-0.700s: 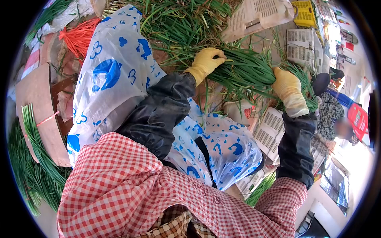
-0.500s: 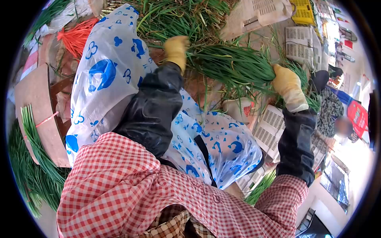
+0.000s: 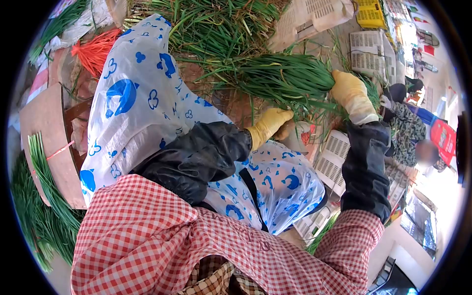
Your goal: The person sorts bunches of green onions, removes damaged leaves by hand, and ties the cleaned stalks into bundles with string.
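Note:
My right hand [image 3: 350, 94], in a yellow glove, is closed round the right end of a bundle of long green leafy stalks [image 3: 287, 76]. The bundle stretches leftward over the ground towards a loose heap. Below its lower edge is my left hand [image 3: 270, 125], also in a yellow glove. The left fingers are drawn together beside hanging leaf tips, and what they hold, if anything, is too small to make out. Clear plastic with blue prints [image 3: 142, 98] covers my legs.
A large heap of green stalks [image 3: 216, 29] lies at the top. Pale crates [image 3: 366, 51] and a yellow crate [image 3: 369, 14] stand right. Red strips [image 3: 96, 51] and a tied bundle on a brown board [image 3: 42, 123] are left. Another person [image 3: 408, 132] is at the right.
My left hand left the bundle's upper side, swung left, then came down and right to below the bundle. My right hand, still gripping the bundle, moved slightly up and left.

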